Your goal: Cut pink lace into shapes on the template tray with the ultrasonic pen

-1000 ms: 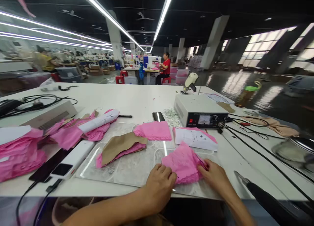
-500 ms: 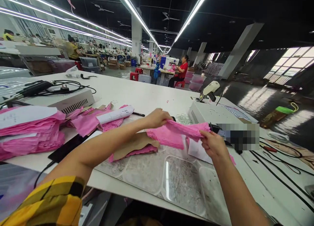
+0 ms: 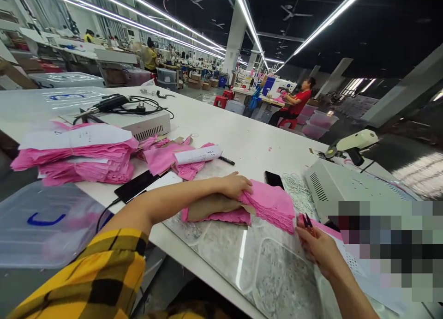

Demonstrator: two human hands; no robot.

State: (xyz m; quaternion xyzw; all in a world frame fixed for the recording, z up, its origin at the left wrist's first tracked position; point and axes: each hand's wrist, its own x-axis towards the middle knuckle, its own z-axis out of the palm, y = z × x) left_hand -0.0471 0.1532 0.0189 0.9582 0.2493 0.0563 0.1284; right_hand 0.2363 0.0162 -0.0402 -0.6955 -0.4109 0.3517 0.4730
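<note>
My left hand [image 3: 236,185] lies with fingers pressed on the left edge of a stack of pink fabric pieces [image 3: 273,208] on the clear mat [image 3: 263,268]. Just left of it is a second pink pile under a brown paper pattern [image 3: 214,208]. My right hand [image 3: 318,247] hovers right of the stack, fingers curled round small dark snips [image 3: 307,221] whose tips point up.
A white control box [image 3: 339,187] with a handheld tool [image 3: 349,146] stands at the right. A black phone [image 3: 274,179], a pen [image 3: 226,160], more pink bundles [image 3: 79,155], another white box with cables [image 3: 138,120] and a power bank lie around. Other people sit at far tables.
Both hands lifted the pink stack from the near mat edge and set it down farther back beside the brown-paper pile. My right hand let go and now holds snips; the view swung left.
</note>
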